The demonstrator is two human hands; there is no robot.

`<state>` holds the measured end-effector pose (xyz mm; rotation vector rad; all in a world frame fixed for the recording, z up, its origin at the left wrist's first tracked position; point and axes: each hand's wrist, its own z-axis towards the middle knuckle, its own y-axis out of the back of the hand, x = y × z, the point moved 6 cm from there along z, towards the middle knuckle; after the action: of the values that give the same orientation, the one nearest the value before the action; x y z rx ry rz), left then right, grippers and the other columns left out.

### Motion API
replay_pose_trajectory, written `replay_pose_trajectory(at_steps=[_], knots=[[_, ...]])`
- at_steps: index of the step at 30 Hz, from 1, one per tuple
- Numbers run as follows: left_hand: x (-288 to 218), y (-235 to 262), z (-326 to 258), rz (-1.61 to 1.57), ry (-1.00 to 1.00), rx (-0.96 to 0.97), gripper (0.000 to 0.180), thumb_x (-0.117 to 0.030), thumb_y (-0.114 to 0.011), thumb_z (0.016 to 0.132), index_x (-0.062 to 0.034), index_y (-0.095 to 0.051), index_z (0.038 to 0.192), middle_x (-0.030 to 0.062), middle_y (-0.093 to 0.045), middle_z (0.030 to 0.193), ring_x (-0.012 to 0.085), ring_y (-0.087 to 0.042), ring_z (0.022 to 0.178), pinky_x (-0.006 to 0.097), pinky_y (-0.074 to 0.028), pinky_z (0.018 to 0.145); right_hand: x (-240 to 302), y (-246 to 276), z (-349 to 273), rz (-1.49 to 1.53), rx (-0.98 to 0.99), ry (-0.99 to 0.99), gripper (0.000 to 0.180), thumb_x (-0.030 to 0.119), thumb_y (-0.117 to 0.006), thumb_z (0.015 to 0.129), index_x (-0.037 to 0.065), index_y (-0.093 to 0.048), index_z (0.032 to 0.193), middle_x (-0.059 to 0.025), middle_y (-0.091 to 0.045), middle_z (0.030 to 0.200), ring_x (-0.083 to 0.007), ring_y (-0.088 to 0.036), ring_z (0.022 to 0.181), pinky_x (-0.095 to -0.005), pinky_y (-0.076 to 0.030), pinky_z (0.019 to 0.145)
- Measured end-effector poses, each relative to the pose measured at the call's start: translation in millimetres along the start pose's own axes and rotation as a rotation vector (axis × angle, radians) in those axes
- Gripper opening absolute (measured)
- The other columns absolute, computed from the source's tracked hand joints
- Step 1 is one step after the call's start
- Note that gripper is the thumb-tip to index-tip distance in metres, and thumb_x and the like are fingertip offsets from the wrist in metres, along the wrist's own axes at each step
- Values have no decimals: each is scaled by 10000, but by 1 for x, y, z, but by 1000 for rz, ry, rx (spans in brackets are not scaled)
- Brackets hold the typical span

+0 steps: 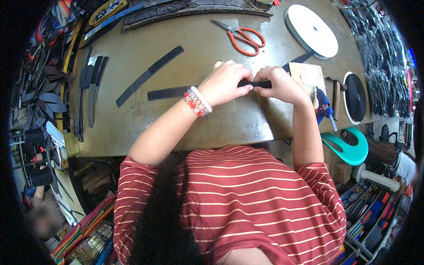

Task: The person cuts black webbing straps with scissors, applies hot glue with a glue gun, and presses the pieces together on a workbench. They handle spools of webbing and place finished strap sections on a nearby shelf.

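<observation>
Cluttered with straps and tools, a worn olive-brown worktable (212,128) fills the centre of the frame, seen from above a person in a red shirt with thin pale stripes (247,198). At far left, bundles of dark straps and coloured webbing (42,84) crowd the table's edge, and several flat grey-black strap pieces (90,88) lie side by side on the left part of the top. To their right a long dark strip (149,76) lies on a diagonal, near a shorter flat black strip (170,92) lying almost level. Just right of centre, the left hand (225,83), its wrist ringed by red, clear and white bead bracelets (197,101), is clenched around one end of a short black strap (255,83); the right hand (280,85) grasps the other end, so the strap sits between both fists just above the tabletop, near the middle of the frame. Above the hands, orange-handled scissors (240,37) rest shut on the table. At upper right lies a large white roll of tape (311,31). Right of the right hand sit a pale wooden block (309,76), a blue glue gun (324,108) and a black roll on a white disc (355,97). Below these, off the table's edge, is a teal curved plastic piece (351,148).
</observation>
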<state>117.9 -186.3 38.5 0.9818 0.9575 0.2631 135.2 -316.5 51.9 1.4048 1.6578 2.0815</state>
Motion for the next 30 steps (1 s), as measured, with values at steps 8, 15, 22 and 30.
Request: replay_pose_trajectory(at_steps=[8, 15, 22, 30], knots=[[3, 4, 3, -90, 19, -29, 220, -274, -636, 772, -69, -636, 852, 108, -625, 810, 268, -592, 815, 362, -449, 744, -2, 15, 14, 34, -21, -29, 233, 188, -688, 749, -5, -654, 876, -176, -646, 814, -317, -621, 785, -376, -479, 726], [17, 2, -5, -563, 333, 133, 211, -232, -630, 812, -21, -616, 821, 11, -612, 755, 98, -544, 698, 269, -444, 664, -54, 15, 115, -546, -197, -281, 324, 287, -641, 764, -17, -665, 872, -217, -647, 870, -370, -631, 822, -427, -512, 760], [20, -13, -17, -1072, 405, 127, 150, -175, -591, 863, -27, -614, 857, 0, -615, 776, 73, -545, 725, 226, -427, 723, -4, 88, 33, -206, -604, -179, 503, 135, -635, 739, 25, -501, 1211, -186, -648, 996, -306, -653, 855, -363, -505, 770], [5, -20, -16, -1164, 351, 196, 147, -177, -605, 869, -34, -610, 837, 5, -619, 771, 75, -568, 730, 222, -443, 726, 22, -39, -163, 649, -48, -603, 568, 501, -703, 704, -5, -562, 920, -7, -533, 730, -100, -516, 681, -263, -433, 606]])
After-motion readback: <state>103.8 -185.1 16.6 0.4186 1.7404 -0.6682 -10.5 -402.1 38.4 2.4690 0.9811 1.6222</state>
